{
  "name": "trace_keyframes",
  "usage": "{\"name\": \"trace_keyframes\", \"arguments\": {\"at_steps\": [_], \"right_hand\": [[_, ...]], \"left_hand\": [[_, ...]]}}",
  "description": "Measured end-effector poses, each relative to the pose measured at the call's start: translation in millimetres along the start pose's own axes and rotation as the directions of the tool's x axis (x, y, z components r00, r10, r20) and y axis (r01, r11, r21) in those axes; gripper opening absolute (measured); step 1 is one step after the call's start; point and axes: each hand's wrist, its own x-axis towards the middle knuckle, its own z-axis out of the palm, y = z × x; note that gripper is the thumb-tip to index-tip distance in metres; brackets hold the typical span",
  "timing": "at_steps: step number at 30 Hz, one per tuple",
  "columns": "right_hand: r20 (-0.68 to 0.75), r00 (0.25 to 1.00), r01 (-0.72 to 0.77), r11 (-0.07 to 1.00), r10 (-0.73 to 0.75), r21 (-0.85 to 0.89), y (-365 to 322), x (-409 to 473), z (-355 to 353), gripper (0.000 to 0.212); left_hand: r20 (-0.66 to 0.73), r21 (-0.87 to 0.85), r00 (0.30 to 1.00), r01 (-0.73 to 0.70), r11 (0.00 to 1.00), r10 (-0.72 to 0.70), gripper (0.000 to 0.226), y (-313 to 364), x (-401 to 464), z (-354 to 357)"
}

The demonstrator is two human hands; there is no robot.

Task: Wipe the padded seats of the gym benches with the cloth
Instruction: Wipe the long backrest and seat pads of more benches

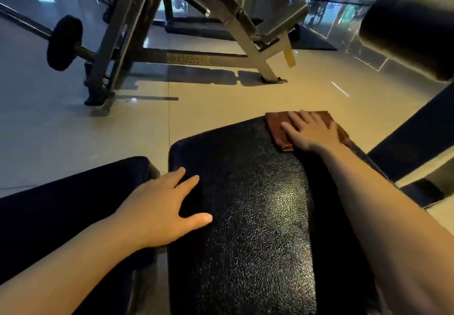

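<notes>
A black textured padded seat [245,216] fills the lower middle of the view. At its far right corner lies a folded brown cloth [277,128]. My right hand [312,130] presses flat on the cloth with straight, spread fingers. My left hand [162,206] rests open on the seat's left edge, fingers spread across the pad. A second dark pad [73,204] runs beside the seat on the left, partly under my left forearm.
A metal incline bench frame [186,44] with a barbell and black weight plate [64,43] stands on the tiled floor ahead. A black roller pad [412,32] sits at the upper right. Dark bench parts [412,140] lie to the right.
</notes>
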Motion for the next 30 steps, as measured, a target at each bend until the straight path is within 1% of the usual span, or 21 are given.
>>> {"name": "trace_keyframes", "arguments": {"at_steps": [1, 3, 6, 8, 10, 11, 13, 15, 17, 19, 20, 22, 23, 25, 26, 28, 30], "right_hand": [[-0.003, 0.998, -0.059, 0.998, 0.059, 0.014, 22.4, 0.3, -3.0, 0.064], [0.006, 0.993, -0.119, 0.992, 0.119, 0.046, 42.9, -3.6, -6.2, 0.065], [0.012, 0.986, -0.167, 0.985, 0.167, 0.037, 27.2, -6.1, -4.0, 0.065], [0.018, 0.986, -0.167, 0.986, 0.167, 0.025, 0.7, -10.9, -0.3, 0.066], [0.018, 0.996, -0.086, 0.996, 0.086, 0.006, -35.6, -23.7, 6.9, 0.065], [0.017, 1.0, -0.025, 1.0, 0.025, -0.001, -57.1, -33.4, 12.2, 0.065], [0.026, 0.993, 0.117, 0.993, -0.116, -0.011, -103.7, -62.7, 23.5, 0.063], [0.029, 0.957, 0.29, 0.957, -0.29, 0.0, -145.5, -103.0, 35.1, 0.063], [0.035, 0.889, 0.457, 0.889, -0.457, 0.007, -167.4, -143.4, 43.1, 0.062], [0.067, 0.838, 0.543, 0.84, -0.541, -0.004, -164.0, -165.8, 46.4, 0.062], [0.072, 0.833, 0.55, 0.835, -0.548, -0.007, -154.5, -168.4, 44.3, 0.062], [0.033, 0.874, 0.486, 0.874, -0.485, -0.023, -124.3, -163.2, 37.5, 0.061], [0.003, 0.91, 0.414, 0.909, -0.414, -0.037, -102.8, -157.7, 33.6, 0.06], [-0.031, 0.977, 0.208, 0.977, -0.209, -0.041, -47.1, -145.7, 24.6, 0.061], [-0.029, 0.995, 0.093, 0.995, -0.094, -0.033, -15.9, -143.3, 19.3, 0.062], [-0.02, 0.995, -0.101, 0.995, 0.101, -0.014, 39.4, -146.0, 10.6, 0.064], [-0.021, 0.974, -0.225, 0.973, 0.226, 0.053, 73.2, -160.6, 5.9, 0.065]], "left_hand": [[0.025, 0.017, 1.0, -0.006, 1.0, 0.006, 0.095, 1.9, 4.2, -2.5], [0.029, 0.011, 1.0, -0.003, 1.0, 0.003, 0.089, 2.8, 10.7, -7.8], [-0.016, -0.055, 1.0, -0.022, 0.998, 0.022, 0.078, -1.5, 11.2, -7.0], [-0.086, -0.158, 0.996, -0.034, 0.987, 0.021, 0.069, -7.7, 9.7, -4.0], [-0.182, -0.272, 0.983, -0.041, 0.961, -0.009, 0.058, -14.1, 10.5, -4.1], [-0.244, -0.294, 0.97, -0.049, 0.955, -0.025, 0.054, -16.5, 10.7, -5.5], [-0.338, -0.279, 0.94, -0.047, 0.959, -0.052, 0.048, -19.1, 10.6, -9.9], [-0.386, -0.272, 0.919, -0.025, 0.962, -0.085, 0.044, -18.7, 8.0, -14.6], [-0.41, -0.29, 0.906, -0.017, 0.957, -0.109, 0.042, -17.0, 3.7, -17.8], [-0.428, -0.308, 0.895, -0.018, 0.951, -0.122, 0.039, -15.7, -2.0, -18.8], [-0.434, -0.315, 0.892, -0.017, 0.949, -0.128, 0.038, -15.5, -6.1, -18.0], [-0.431, -0.315, 0.893, -0.019, 0.949, -0.125, 0.037, -16.0, -16.2, -14.5], [-0.427, -0.309, 0.897, -0.024, 0.951, -0.116, 0.036, -16.2, -22.7, -12.6], [-0.412, -0.281, 0.908, -0.051, 0.958, -0.073, 0.035, -16.4, -37.2, -8.5], [-0.396, -0.264, 0.917, -0.071, 0.962, -0.041, 0.036, -16.3, -45.1, -6.2], [-0.357, -0.248, 0.934, -0.109, 0.963, 0.013, 0.037, -17.6, -61.6, 0.4], [-0.311, -0.232, 0.949, -0.13, 0.964, 0.053, 0.04, -18.4, -76.4, 6.5]]}}
